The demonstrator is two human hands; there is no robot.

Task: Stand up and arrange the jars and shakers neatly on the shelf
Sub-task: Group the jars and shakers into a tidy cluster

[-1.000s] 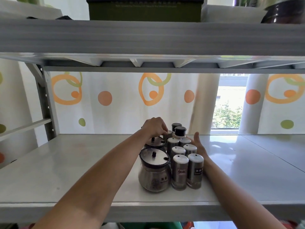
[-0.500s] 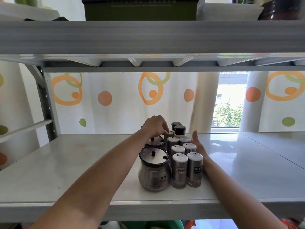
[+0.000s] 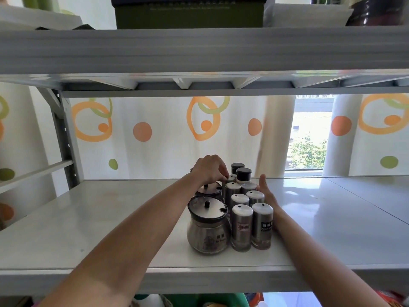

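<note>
Shelf (image 3: 99,229): a pale grey board holds the whole set near its middle, close to the front edge and within easy reach.
Upper shelf (image 3: 199,49): it sits low overhead and is loaded with boxes, which is probably why both arms come in flat.
Curtain (image 3: 155,134): white with orange rings, it hangs behind the shelf, and a gap in it shows a window (image 3: 307,140).
Jars: the front jar (image 3: 207,227) and rear jar (image 3: 209,189), both round with steel lids, stand one behind the other as the left column. The wide pieces appear kept to one side so the slim ones can pack in rows.
Left hand (image 3: 210,169): it reaches over the rear jar with fingers curled down, the tips pinching the cap of the back shaker (image 3: 230,178), apparently to nudge it into line.
Right hand (image 3: 267,196): it lies flat along the right flank of the group, fingers straight and pressed together as far as they show, thumb up. It seems to act as a fence that squares the row.
Shakers (image 3: 242,227): upright steel cylinders stand in two tight columns just beside the jars, with the front pair's labels facing out.
Bottles (image 3: 243,173): two black-capped bottles stand at the very back, where their height hides nothing.
Progress: everything is upright and closely grouped, and only fine straightening looks to be left.
</note>
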